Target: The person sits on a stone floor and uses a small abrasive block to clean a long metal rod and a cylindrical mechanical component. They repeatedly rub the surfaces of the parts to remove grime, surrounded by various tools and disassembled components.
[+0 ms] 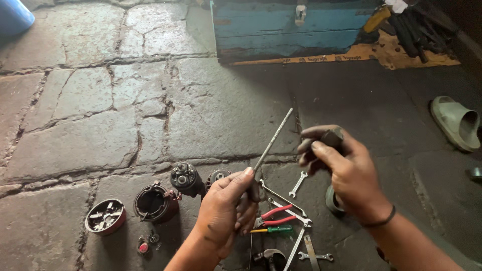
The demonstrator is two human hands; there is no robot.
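My left hand grips a thin metal rod, tip pointing far and right; my right hand pinches a small dark part in closed fingers, above the spanners; I'd steady both wrists, aligning rod with part

Stone-slab floor, cracked joints. Blue wooden chest at 12 o'clock; black tool heap on yellow sheet at 1 o'clock. Pale green sandal at 3 o'clock. Motor housings, round cap at 8 o'clock. Spanners, red-handled pliers, green screwdriver at 6 o'clock.
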